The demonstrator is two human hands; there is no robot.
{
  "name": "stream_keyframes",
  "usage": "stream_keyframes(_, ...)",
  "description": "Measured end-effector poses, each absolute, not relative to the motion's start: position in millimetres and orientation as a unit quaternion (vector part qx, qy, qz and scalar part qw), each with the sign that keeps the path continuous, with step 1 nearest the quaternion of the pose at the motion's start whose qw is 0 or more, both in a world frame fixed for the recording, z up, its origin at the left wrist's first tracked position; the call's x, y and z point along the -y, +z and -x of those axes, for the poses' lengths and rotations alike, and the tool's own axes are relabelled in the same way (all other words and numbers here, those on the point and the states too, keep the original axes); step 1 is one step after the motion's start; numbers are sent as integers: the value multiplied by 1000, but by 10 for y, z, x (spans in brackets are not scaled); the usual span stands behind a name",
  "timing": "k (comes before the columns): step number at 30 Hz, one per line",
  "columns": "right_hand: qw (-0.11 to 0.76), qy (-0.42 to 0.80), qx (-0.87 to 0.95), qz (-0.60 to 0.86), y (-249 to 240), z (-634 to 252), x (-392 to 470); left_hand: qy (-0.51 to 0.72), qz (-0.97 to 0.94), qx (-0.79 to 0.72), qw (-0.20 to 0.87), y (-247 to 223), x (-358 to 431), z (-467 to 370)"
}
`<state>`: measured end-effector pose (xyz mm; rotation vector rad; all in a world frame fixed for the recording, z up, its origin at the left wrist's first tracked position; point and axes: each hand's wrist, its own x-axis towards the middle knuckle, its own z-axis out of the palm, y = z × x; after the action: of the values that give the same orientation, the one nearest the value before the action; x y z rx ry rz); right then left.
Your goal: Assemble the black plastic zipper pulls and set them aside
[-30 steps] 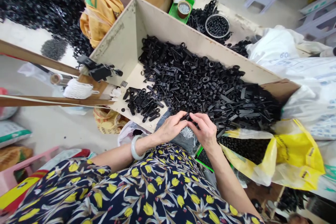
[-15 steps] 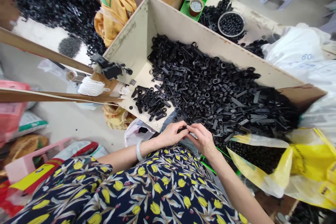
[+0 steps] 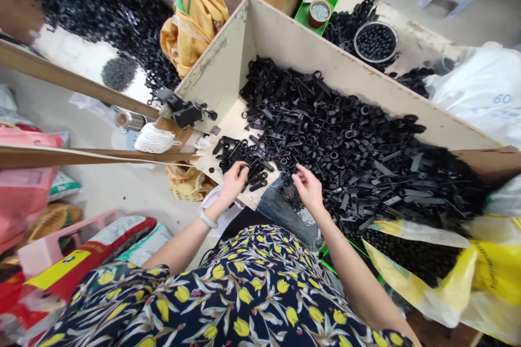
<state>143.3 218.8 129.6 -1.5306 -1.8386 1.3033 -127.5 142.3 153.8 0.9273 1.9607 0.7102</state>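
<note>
My left hand [image 3: 233, 181] is over the small heap of black plastic parts [image 3: 257, 184] at the box's near left corner. Its fingers are closed on a dark plastic part [image 3: 245, 166], which blends into the heap behind it. My right hand [image 3: 309, 190] reaches over the near edge of the large pile of black plastic parts [image 3: 337, 135]. Its index finger and thumb are apart, and no held thing shows between them. Just below lie small dark pieces and shiny metal bits [image 3: 306, 217] on a blue cloth [image 3: 277, 206].
A pale wooden box wall [image 3: 358, 76] runs behind the pile. Beyond it stand a metal bowl of black balls [image 3: 375, 42] and a green tray [image 3: 303, 13] with a small cup [image 3: 319, 12]. A yellow plastic bag [image 3: 492, 260] lies at right, an orange sack [image 3: 195, 24] at upper left.
My hands were together at the box's near edge, around a small dark part. Now they are apart: the left has moved left to the small heap, the right forward to the large pile.
</note>
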Motion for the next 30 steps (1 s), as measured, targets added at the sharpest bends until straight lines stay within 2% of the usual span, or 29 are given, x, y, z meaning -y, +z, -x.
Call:
stream_keyframes(3,78,347,732,582,1020,-1170,-2620,240,-388,-824,336,1345,-1548,1710)
stream_keyframes(5,31,314,750,582,920,-988,-2840,212,-411,-827,319,1262,-1627,1863)
stream_keyframes(10,-19,295,761,577,849,-808,-3062,164,-439,-842,269,1199,-1735,1924)
stream_keyframes(12,-26,285,759,585,878,-912,-3053,179,-427,-852,244,1228,-1769,1818)
stream_keyframes(14,-23,273,749,603,949,-1082,-2986,244,-373,-831,333,1276,-1826,1570)
stream_keyframes(16,-16,262,733,627,1055,-1259,-2858,311,-267,-743,529,1314,-1923,1174)
stream_keyframes(18,-5,258,720,645,1173,-1385,-2693,305,-227,-674,634,1308,-2071,708)
stream_keyframes(23,46,299,721,623,1332,-1422,-2500,343,-131,-605,707,1128,-2525,23)
stream_keyframes(26,98,301,698,643,1252,-1365,-2737,337,-103,-581,733,1094,-2652,115)
stream_keyframes(30,111,285,681,665,1031,-1296,-3154,319,-99,-541,772,1272,-2608,377)
